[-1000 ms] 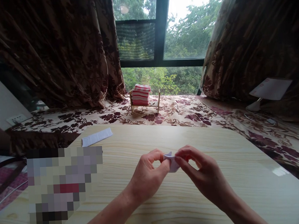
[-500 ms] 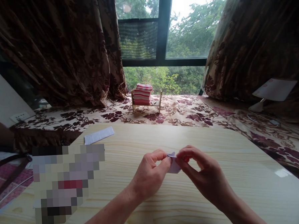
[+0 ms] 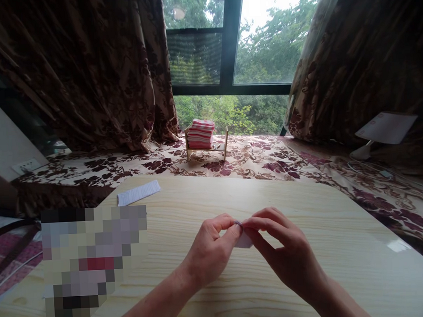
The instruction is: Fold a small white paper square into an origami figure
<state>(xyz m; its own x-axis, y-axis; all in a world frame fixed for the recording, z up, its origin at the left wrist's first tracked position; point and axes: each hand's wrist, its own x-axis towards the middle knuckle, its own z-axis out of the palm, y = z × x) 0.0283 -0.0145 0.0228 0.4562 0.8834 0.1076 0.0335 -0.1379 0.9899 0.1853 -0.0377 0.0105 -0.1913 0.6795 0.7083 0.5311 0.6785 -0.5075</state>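
A small folded piece of pale paper [image 3: 243, 241] is held just above the wooden table [image 3: 186, 212], or rests on it; I cannot tell which. My left hand [image 3: 216, 243] pinches its upper edge between thumb and forefinger. From the other side my right hand [image 3: 285, 242] closes thumb and fingers on the same edge, and the fingertips of both hands nearly meet. Most of the top fold is hidden behind the fingers. Farther back on the left lies a flat strip of lined paper [image 3: 138, 193].
A blurred-out patch [image 3: 96, 264] covers something on the table's left side. Beyond the table, a flowered cloth carries a small wooden stand [image 3: 207, 148] with folded pink-and-white cloths [image 3: 200, 133]. A white lamp [image 3: 385, 128] stands at the right. Curtains flank the window.
My right fingertips have moved left along the paper's top edge, closer to my left thumb. The fold that stood up between the hands is now mostly covered. My view has shifted slightly.
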